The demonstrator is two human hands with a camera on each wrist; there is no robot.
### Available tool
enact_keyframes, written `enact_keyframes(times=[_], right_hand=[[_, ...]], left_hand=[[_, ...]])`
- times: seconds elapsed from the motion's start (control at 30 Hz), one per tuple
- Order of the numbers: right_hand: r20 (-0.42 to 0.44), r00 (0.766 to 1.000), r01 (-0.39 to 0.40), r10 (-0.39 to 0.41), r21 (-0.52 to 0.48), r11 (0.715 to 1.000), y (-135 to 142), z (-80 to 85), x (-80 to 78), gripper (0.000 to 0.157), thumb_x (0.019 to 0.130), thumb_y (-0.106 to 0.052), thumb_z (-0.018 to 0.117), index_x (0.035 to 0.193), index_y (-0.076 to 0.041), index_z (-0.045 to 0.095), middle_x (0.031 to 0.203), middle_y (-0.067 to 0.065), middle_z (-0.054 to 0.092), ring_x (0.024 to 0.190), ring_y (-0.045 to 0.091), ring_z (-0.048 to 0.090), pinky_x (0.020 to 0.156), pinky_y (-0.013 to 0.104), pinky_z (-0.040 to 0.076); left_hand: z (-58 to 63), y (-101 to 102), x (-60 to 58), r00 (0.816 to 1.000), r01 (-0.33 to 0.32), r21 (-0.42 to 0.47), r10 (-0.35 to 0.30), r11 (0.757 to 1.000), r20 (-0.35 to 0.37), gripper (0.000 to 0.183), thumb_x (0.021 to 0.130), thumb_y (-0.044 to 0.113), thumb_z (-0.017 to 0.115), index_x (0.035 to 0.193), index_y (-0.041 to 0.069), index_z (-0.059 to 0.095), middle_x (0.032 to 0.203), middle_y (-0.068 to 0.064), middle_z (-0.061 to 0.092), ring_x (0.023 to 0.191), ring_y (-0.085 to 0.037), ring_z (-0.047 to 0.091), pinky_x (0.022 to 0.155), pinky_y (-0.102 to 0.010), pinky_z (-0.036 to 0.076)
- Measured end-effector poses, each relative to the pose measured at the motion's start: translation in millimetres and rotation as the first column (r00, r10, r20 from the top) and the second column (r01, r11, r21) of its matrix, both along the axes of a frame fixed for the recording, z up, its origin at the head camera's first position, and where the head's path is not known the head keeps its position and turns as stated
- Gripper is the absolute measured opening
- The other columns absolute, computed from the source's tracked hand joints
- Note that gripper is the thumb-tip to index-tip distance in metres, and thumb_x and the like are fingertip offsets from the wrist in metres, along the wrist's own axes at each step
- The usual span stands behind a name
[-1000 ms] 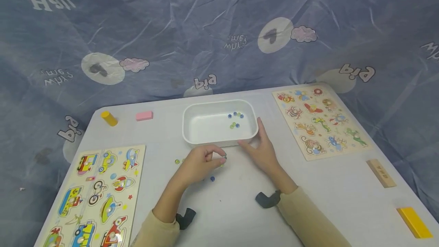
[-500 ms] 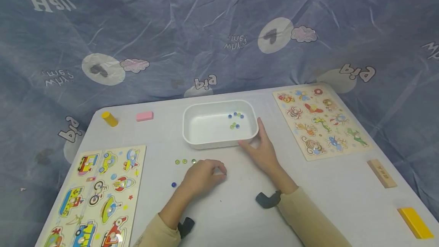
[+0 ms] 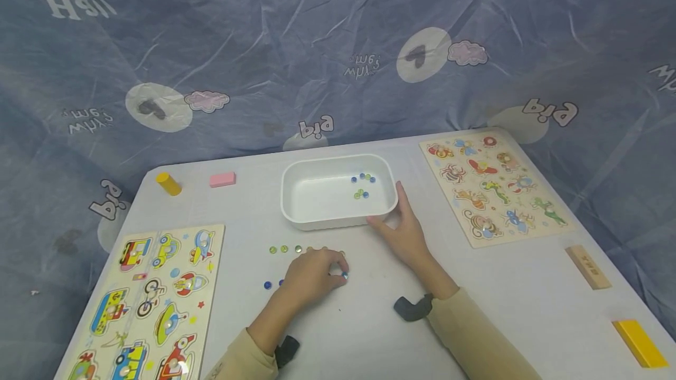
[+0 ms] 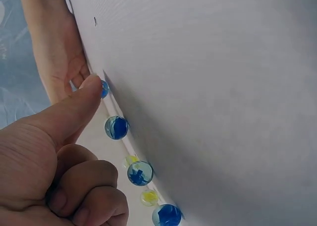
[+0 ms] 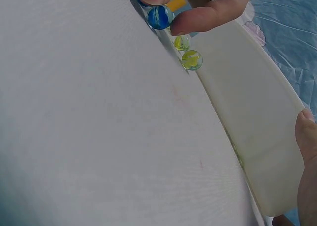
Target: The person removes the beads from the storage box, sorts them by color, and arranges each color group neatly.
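My left hand (image 3: pixel 311 277) pinches a blue marble (image 4: pixel 104 88) between thumb and forefinger, low over the table, its other fingers curled in. More blue marbles (image 4: pixel 140 173) lie in a row beside it, partly hidden by the hand in the head view. Beyond them runs a row of yellow-green marbles (image 3: pixel 284 248), also partly covered. The white tray (image 3: pixel 317 224) stands behind both rows, with several blue and yellow-green marbles inside at its right end. My right hand (image 3: pixel 404 236) grips the tray's front right corner, thumb on the front wall and fingers along the right side.
A vehicle puzzle board (image 3: pixel 158 304) lies at the left and an insect puzzle board (image 3: pixel 496 186) at the right. Farther back are a yellow cylinder (image 3: pixel 169 183) and a pink block (image 3: pixel 222 179). A wooden block (image 3: pixel 587 267) and a yellow block (image 3: pixel 640 343) lie near the right edge.
My left hand has come down from near the tray's front, towards me, to the blue row, and a blue marble now shows between its fingertips. My right hand stays on the tray.
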State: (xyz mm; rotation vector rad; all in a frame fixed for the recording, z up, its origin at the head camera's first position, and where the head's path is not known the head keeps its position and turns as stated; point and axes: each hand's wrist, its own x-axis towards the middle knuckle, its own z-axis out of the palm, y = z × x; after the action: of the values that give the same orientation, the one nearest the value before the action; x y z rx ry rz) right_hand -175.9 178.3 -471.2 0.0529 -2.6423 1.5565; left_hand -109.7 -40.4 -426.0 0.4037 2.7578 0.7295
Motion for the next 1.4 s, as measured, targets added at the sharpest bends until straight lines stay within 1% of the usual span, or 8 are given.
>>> enact_keyframes(times=[0.23, 0.43, 0.57, 0.7, 0.83, 0.93, 1.1, 1.4], right_hand=[[0.013, 1.000, 0.003, -0.003, 0.013, 1.000, -0.7, -0.1, 0.1, 0.103, 0.077, -0.058, 0.068, 0.150, -0.039, -0.001, 0.157, -0.016, 0.010, 0.148, 0.022, 0.011, 0.115, 0.055, 0.015], [0.020, 1.000, 0.011, -0.011, 0.007, 1.000, -1.3, 1.6, 0.5, 0.103, 0.076, -0.058, 0.069, 0.149, -0.041, -0.001, 0.157, -0.017, 0.010, 0.148, 0.020, 0.012, 0.116, 0.053, 0.015], [0.017, 1.000, 0.014, -0.015, 0.014, 1.000, -1.3, 1.7, 0.5, 0.103, 0.076, -0.058, 0.069, 0.149, -0.040, -0.001, 0.157, -0.016, 0.011, 0.148, 0.021, 0.012, 0.115, 0.054, 0.016], [0.029, 0.999, 0.024, -0.024, 0.022, 0.999, -1.2, 1.8, 1.0, 0.103, 0.075, -0.060, 0.069, 0.149, -0.041, -0.001, 0.157, -0.016, 0.010, 0.148, 0.022, 0.012, 0.115, 0.054, 0.016], [0.042, 0.999, 0.022, -0.023, 0.014, 1.000, -1.5, 1.9, 1.1, 0.103, 0.075, -0.060, 0.068, 0.148, -0.043, -0.001, 0.157, -0.017, 0.010, 0.148, 0.021, 0.012, 0.115, 0.055, 0.016], [0.044, 0.999, 0.018, -0.018, 0.003, 1.000, -1.9, 1.3, 1.1, 0.103, 0.075, -0.060, 0.069, 0.148, -0.043, -0.001, 0.157, -0.016, 0.011, 0.148, 0.021, 0.012, 0.115, 0.055, 0.016], [0.037, 0.999, 0.018, -0.018, 0.003, 1.000, -1.5, 0.0, 0.3, 0.103, 0.074, -0.061, 0.069, 0.148, -0.043, -0.001, 0.157, -0.015, 0.013, 0.147, 0.021, 0.014, 0.115, 0.054, 0.018], [0.025, 1.000, 0.010, -0.010, 0.012, 1.000, -1.0, 1.1, -0.6, 0.102, 0.075, -0.059, 0.069, 0.149, -0.041, 0.000, 0.157, -0.015, 0.012, 0.147, 0.019, 0.012, 0.116, 0.051, 0.017]], left_hand=[[6.9, -6.6, 0.3, 1.000, -0.017, 0.053, 0.017, 0.998, 0.007, 0.018, 0.075, 0.029, 0.078, 0.091, 0.030, 0.070, 0.097, 0.009, 0.070, 0.072, -0.009, 0.052, 0.064, -0.027, 0.040], [39.2, -16.3, -3.3, 0.997, -0.074, 0.125, 0.076, 0.989, -0.010, 0.020, 0.077, 0.031, 0.076, 0.095, 0.031, 0.069, 0.061, 0.006, 0.050, 0.055, -0.011, 0.041, 0.050, -0.026, 0.035], [64.6, -20.1, -17.2, 0.991, -0.118, 0.155, 0.127, 0.981, -0.048, 0.020, 0.080, 0.034, 0.074, 0.098, 0.030, 0.068, 0.055, 0.003, 0.043, 0.048, -0.011, 0.036, 0.045, -0.026, 0.031], [77.1, -20.1, -42.3, 0.985, -0.135, 0.195, 0.153, 0.971, -0.080, 0.021, 0.082, 0.035, 0.073, 0.101, 0.030, 0.067, 0.055, 0.002, 0.039, 0.049, -0.012, 0.033, 0.045, -0.026, 0.030], [74.6, -12.6, -73.5, 0.985, -0.122, 0.239, 0.146, 0.963, -0.087, 0.022, 0.083, 0.033, 0.071, 0.104, 0.027, 0.067, 0.057, 0.000, 0.037, 0.051, -0.014, 0.031, 0.045, -0.027, 0.029], [66.1, -3.3, -96.2, 0.987, -0.127, 0.222, 0.145, 0.967, -0.067, 0.023, 0.084, 0.033, 0.071, 0.105, 0.027, 0.067, 0.066, -0.001, 0.047, 0.057, -0.015, 0.040, 0.051, -0.029, 0.035], [50.1, 13.6, -127.9, 0.992, -0.125, 0.156, 0.127, 0.980, 0.000, 0.026, 0.083, 0.032, 0.072, 0.107, 0.024, 0.067, 0.100, -0.004, 0.065, 0.087, -0.018, 0.057, 0.076, -0.036, 0.048], [33.1, 34.0, -158.9, 0.989, -0.126, 0.049, 0.122, 0.991, 0.079, 0.026, 0.077, 0.029, 0.076, 0.102, 0.024, 0.069, 0.119, 0.003, 0.065, 0.105, -0.021, 0.059, 0.092, -0.042, 0.046]])
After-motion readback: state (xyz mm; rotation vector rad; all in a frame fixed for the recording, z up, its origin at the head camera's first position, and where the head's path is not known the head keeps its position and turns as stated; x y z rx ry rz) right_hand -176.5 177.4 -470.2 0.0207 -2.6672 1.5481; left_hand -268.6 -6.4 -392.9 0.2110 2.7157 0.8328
